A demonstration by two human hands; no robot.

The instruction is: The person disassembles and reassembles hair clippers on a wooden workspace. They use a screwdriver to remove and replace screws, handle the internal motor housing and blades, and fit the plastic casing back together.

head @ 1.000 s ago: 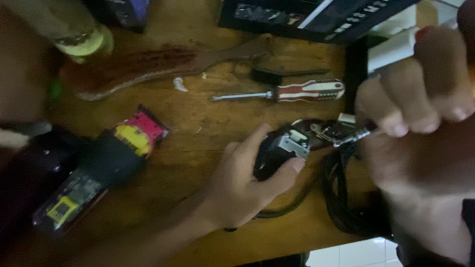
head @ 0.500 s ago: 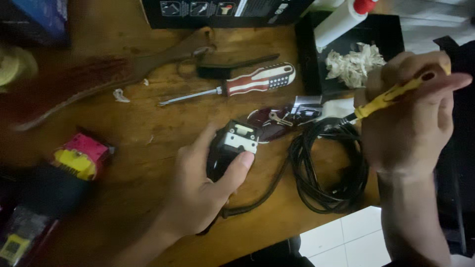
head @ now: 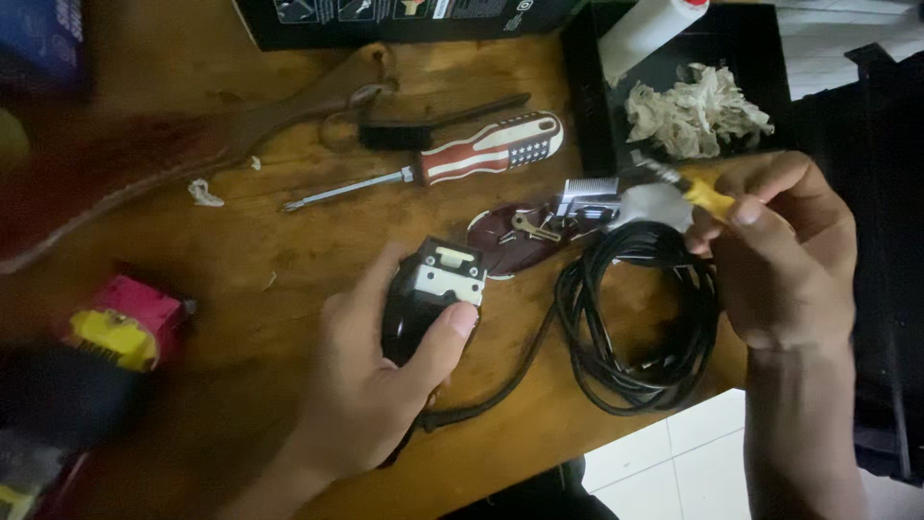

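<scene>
My left hand (head: 380, 385) wraps closed around the black hair clipper body (head: 423, 308), thumb near its exposed head. My right hand (head: 780, 255) pinches a small yellow-handled screwdriver (head: 698, 193) shut between fingertips, above the coiled black cord (head: 635, 318), with the clipper blade (head: 587, 197) just left of it.

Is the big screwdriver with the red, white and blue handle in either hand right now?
No: the striped-handled screwdriver lies untouched on the wooden table, while the right hand grips a small yellow-handled tool.
</scene>
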